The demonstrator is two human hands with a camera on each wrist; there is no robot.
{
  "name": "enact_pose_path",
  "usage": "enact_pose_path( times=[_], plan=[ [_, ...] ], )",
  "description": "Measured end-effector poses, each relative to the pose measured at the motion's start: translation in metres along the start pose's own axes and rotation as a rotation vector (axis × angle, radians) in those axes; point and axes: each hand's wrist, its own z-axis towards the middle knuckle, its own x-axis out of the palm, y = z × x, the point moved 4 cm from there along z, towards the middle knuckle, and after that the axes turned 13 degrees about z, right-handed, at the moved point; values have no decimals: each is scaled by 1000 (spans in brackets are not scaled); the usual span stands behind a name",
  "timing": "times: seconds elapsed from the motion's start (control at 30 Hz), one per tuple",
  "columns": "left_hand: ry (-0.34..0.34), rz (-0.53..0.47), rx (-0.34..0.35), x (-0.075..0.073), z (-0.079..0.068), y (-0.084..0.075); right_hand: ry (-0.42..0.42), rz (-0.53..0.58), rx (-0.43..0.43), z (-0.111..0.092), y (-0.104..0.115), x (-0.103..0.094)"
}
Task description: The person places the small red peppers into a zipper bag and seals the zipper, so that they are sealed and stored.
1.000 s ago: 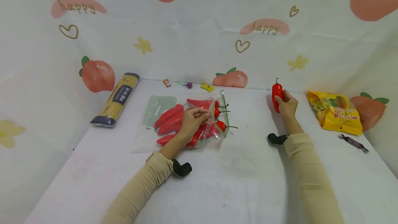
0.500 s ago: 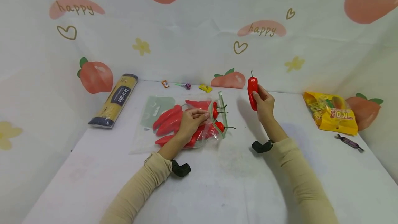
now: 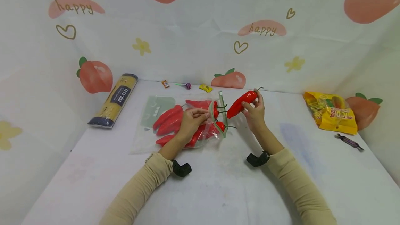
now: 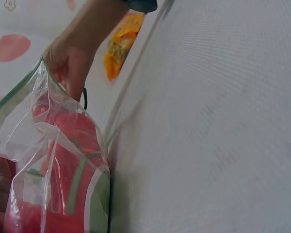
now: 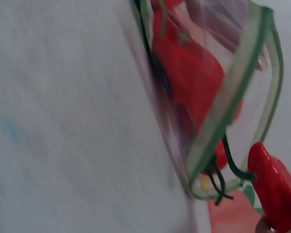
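A clear zip bag (image 3: 142, 145) with a green-edged mouth lies on the table, holding several red chili peppers (image 3: 170, 124). Dark stems stick out through its mouth, which faces right. My left hand (image 3: 191, 124) pinches the upper side of the bag near that mouth; in the left wrist view its fingers (image 4: 0, 189) show at the left edge. My right hand (image 3: 254, 114) holds another red chili pepper (image 3: 242, 103) between thumb and fingers, its tip pointing down-left at the bag's opening. In the right wrist view that pepper (image 5: 276, 189) is beside the green zip edge (image 5: 233, 92).
A pack of spaghetti (image 3: 115, 100) lies at the left. Along the back sit a small orange candy (image 3: 165, 84), a lollipop (image 3: 187, 86) and a yellow candy (image 3: 206, 88). A yellow candy bag (image 3: 334, 114) and a purple-wrapped candy (image 3: 350, 142) are at the right.
My right hand has carried its pepper leftward to the bag's mouth and tilted it from upright to slanting tip-first toward the bag. My left hand stays on the bag.
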Motion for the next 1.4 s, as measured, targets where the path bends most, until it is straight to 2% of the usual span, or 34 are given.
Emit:
enact_pose_path(
  times=[0.1, 0.2, 0.33, 0.43, 0.53, 0.7, 0.8, 0.9, 1.17, 1.3, 1.4],
  plan=[
    [1, -2, 0, 0, 0, -1, -66, 3, 20, -3, -11, 0],
    [6, -15, 3, 0, 0, -2, -104, -45, 55, -7, -22, -1],
    [9, -25, 14, 0, 0, -3, -55, -146, 91, -13, -32, 1],
    [8, -31, 19, -1, 0, -3, -4, -171, 126, -15, -35, 1],
    [4, -41, 17, -1, 1, -3, -2, -164, 167, -17, -35, -1],
    [0, -44, 7, 0, 1, -3, -54, -119, 223, -19, -37, -7],
    [3, -44, 13, 0, 1, -3, -32, -83, 241, -21, -42, -4],
    [6, -59, 28, 1, 1, -2, 16, -118, 241, -24, -51, 2],
    [1, -55, 55, 0, 1, -1, 165, -375, 137, -24, -68, 16],
    [-4, -66, 64, -1, 2, -2, 212, -451, 105, -24, -64, 17],
    [-1, -76, 65, -1, 1, -4, 198, -522, 65, -21, -51, 15]
  ],
)
